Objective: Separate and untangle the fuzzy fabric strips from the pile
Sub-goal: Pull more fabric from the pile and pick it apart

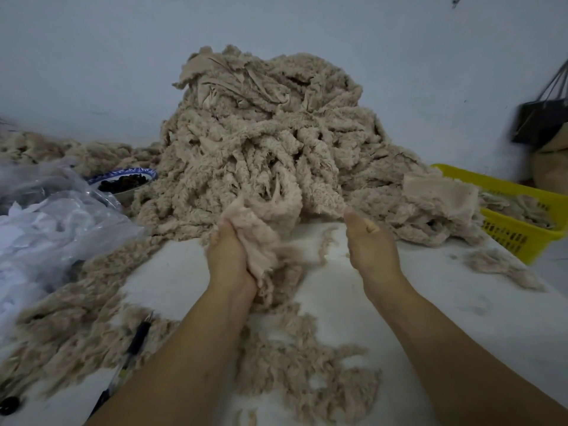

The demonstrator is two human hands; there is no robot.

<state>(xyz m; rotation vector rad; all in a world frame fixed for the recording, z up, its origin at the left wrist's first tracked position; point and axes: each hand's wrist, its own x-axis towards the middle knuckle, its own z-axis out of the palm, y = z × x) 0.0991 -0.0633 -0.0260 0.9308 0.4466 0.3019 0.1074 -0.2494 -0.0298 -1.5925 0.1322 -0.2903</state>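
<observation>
Fingers of the left hand are curled tight round one fuzzy fabric strip. Its far end runs straight beyond them into the foot of the pile. The right hand hangs just beside the left, fingers loosely bent and holding nothing I can make out.

To do this well, I'd say the free fingers should take the strip nearer the pile. They can then feed it out slowly and lift the crossing strands off rather than yanking.

Blur smears the fuzz between the two hands, so I can't tell whether a thin strand reaches the right fingers. How deep the strip is buried is hidden. Well to the right of the fingers, a yellow basket on the counter is cut off by the frame edge.
</observation>
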